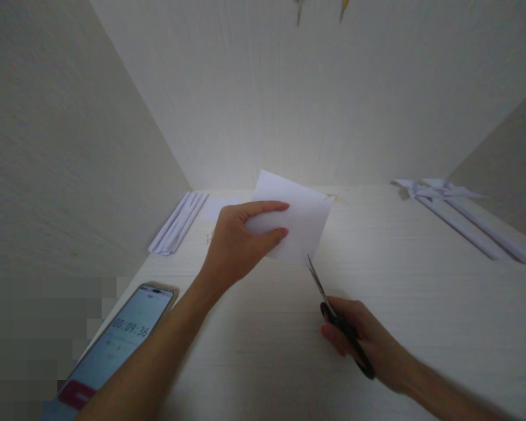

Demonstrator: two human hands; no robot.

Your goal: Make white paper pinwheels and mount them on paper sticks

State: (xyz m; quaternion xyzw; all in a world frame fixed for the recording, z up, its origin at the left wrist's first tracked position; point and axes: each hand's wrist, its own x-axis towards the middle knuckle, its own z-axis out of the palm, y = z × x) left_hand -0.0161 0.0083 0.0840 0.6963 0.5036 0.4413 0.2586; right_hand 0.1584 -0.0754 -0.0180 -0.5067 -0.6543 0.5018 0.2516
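Phone: lies flat at the lower left of the frame on the tabletop, screen lit with a timer reading; the left forearm passes just beside its right edge.
Folded strips, left: a small bundle of white paper strips at centre left, lying against the left wall, well apart from the hands.
Left hand: middle of the frame, raised above the tabletop; its grip is clamped on the white sheet, thumb over the near face and fingers on top along the sheet's left edge.
Paper sheet: white, held tilted just right of the left hand, upper corner toward the back wall, lower edge meeting the scissor tip.
Scissors: black handles, thin blades pointing up and left, tip touching the sheet's lower edge; whether the blades are parted I cannot tell.
Right hand: lower right of centre, its grip closed around the scissor handles.
Folded strips, right: longer white paper pieces at the upper right, near the right wall.
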